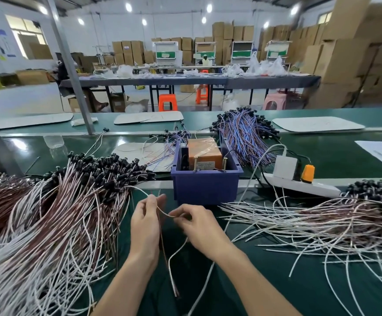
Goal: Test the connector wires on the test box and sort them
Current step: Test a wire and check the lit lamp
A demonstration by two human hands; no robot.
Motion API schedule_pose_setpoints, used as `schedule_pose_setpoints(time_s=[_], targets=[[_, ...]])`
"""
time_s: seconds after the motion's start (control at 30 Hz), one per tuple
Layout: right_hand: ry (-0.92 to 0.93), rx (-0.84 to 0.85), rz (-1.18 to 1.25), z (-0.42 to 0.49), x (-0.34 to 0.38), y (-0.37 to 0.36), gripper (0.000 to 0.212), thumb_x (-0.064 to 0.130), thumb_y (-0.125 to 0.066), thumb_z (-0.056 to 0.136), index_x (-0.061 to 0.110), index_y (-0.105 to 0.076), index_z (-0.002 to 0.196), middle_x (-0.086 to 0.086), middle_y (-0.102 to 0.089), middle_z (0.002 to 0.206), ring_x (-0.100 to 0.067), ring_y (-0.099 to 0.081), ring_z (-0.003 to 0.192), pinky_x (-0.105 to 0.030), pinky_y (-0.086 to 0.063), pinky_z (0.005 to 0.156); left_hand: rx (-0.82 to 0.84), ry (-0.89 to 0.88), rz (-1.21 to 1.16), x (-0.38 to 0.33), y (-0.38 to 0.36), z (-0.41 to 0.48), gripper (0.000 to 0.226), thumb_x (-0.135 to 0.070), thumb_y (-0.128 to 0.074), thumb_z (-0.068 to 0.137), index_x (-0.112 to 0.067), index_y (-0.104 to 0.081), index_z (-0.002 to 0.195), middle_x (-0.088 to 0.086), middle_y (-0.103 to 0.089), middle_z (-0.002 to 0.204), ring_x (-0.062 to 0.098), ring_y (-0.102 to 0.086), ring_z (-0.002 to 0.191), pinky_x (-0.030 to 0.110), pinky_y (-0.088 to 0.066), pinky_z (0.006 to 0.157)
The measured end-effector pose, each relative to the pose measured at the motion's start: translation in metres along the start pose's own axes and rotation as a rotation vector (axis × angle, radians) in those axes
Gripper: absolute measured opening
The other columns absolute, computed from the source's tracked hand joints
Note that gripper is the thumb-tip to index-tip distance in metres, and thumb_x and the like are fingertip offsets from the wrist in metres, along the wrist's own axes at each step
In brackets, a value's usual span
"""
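Observation:
An orange test box (204,153) sits inside a blue plastic bin (206,187) at the centre of the green bench. In front of the bin, my left hand (145,224) pinches a white connector wire (162,212) and a brown wire (165,254) that hangs down toward me. My right hand (199,226) pinches the same white wire a little to the right, and its tail curves down below the hand. A large pile of white and brown wires with black connectors (55,213) lies to the left. Another such pile (317,220) spreads out on the right.
Behind the bin lies a bundle of blue and purple wires (244,133). A white power strip (299,185) with a white adapter and an orange plug sits right of the bin. A metal post (71,71) rises at the back left. Papers (381,153) lie far right.

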State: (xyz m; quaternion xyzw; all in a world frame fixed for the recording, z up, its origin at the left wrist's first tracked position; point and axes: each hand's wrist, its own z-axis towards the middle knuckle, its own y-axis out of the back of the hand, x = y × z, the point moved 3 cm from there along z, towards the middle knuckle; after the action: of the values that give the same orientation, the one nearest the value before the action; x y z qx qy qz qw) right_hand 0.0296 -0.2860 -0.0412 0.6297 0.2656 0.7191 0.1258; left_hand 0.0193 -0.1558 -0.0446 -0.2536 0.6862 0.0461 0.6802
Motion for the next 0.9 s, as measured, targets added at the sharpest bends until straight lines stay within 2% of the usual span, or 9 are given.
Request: schedule_pose_setpoints(time_s=[0.1,0.2,0.3,0.4,0.47,0.6,0.73,0.8,0.9], targets=[[0.015,-0.022,0.081,-0.012,-0.003,0.007,0.022,0.039,-0.055,0.102,0.033,-0.071,0.117,0.015,-0.065,0.091,0.002,-0.06,0.082,-0.011,-0.044,0.073,-0.015,-0.01,-0.173,-0.012,0.0,-0.001,0.023,-0.027,-0.047,0.106,-0.012,-0.06,0.093,-0.002,-0.072,0.079,0.015,-0.07,0.078,0.032,-0.057,0.075],[-0.11,0.076,0.396,-0.022,-0.005,0.01,0.024,0.046,-0.047,0.104,0.035,-0.065,0.117,0.01,-0.071,0.106,-0.009,-0.067,0.1,-0.031,-0.054,0.097,-0.167,0.035,-0.444,-0.035,0.003,0.005,0.026,-0.027,-0.045,0.107,-0.014,-0.055,0.087,-0.003,-0.06,0.066,0.007,-0.061,0.053,0.025,-0.057,0.058],[-0.149,0.224,0.667,-0.033,0.0,0.004,0.025,0.023,-0.041,0.109,0.034,-0.054,0.128,-0.002,-0.073,0.11,-0.017,-0.071,0.094,-0.03,-0.059,0.088,-0.349,0.051,-0.723,-0.064,-0.001,0.012,0.03,-0.021,-0.042,0.108,-0.011,-0.047,0.079,-0.003,-0.049,0.054,0.007,-0.051,0.041,0.024,-0.056,0.055],[-0.053,0.328,0.596,-0.041,-0.003,0.002,0.048,-0.002,-0.045,0.104,0.033,-0.046,0.136,-0.003,-0.073,0.114,-0.013,-0.069,0.094,-0.028,-0.056,0.086,-0.42,0.058,-0.887,-0.085,-0.012,0.015,0.034,-0.018,-0.039,0.108,-0.01,-0.042,0.075,0.0,-0.045,0.058,0.009,-0.048,0.044,0.023,-0.055,0.055],[-0.008,0.363,0.647,-0.045,-0.005,-0.001,0.054,-0.003,-0.057,0.098,0.028,-0.046,0.142,-0.001,-0.073,0.11,-0.011,-0.067,0.091,-0.027,-0.053,0.086,-0.432,0.066,-0.923,-0.09,-0.017,0.015,0.032,-0.017,-0.038,0.108,-0.01,-0.041,0.077,0.002,-0.044,0.067,0.01,-0.048,0.05,0.022,-0.055,0.056],[0.011,0.179,1.106,-0.042,-0.004,0.002,0.045,0.007,-0.073,0.089,0.015,-0.066,0.132,0.0,-0.066,0.088,-0.01,-0.061,0.074,-0.025,-0.054,0.079,-0.446,0.047,-0.882,-0.085,-0.025,0.009,0.029,-0.016,-0.041,0.107,-0.009,-0.042,0.079,0.004,-0.048,0.072,0.009,-0.054,0.044,0.024,-0.056,0.057],[-0.021,-0.05,1.515,-0.036,-0.01,0.016,0.032,0.018,-0.072,0.081,0.008,-0.077,0.111,-0.002,-0.065,0.08,-0.006,-0.058,0.062,-0.022,-0.058,0.072,-0.367,0.035,-0.712,-0.064,-0.028,-0.005,0.023,-0.019,-0.044,0.107,-0.008,-0.046,0.087,0.006,-0.052,0.078,0.013,-0.059,0.057,0.025,-0.058,0.062],[-0.061,-0.175,1.614,-0.034,-0.017,0.023,0.033,0.026,-0.071,0.079,0.006,-0.079,0.104,-0.001,-0.061,0.073,-0.006,-0.056,0.058,-0.021,-0.059,0.068,-0.315,-0.037,-0.535,-0.051,-0.029,-0.016,0.025,-0.025,-0.044,0.107,-0.01,-0.048,0.089,0.004,-0.058,0.073,0.011,-0.062,0.054,0.023,-0.058,0.062],[-0.123,-0.396,1.646,-0.031,-0.028,0.035,0.041,0.041,-0.067,0.078,0.006,-0.074,0.098,0.004,-0.05,0.061,-0.006,-0.048,0.051,-0.021,-0.055,0.06,-0.217,-0.232,-0.2,-0.034,-0.025,-0.035,0.023,-0.035,-0.044,0.107,-0.017,-0.053,0.095,-0.01,-0.064,0.062,0.007,-0.064,0.058,0.019,-0.055,0.062]])
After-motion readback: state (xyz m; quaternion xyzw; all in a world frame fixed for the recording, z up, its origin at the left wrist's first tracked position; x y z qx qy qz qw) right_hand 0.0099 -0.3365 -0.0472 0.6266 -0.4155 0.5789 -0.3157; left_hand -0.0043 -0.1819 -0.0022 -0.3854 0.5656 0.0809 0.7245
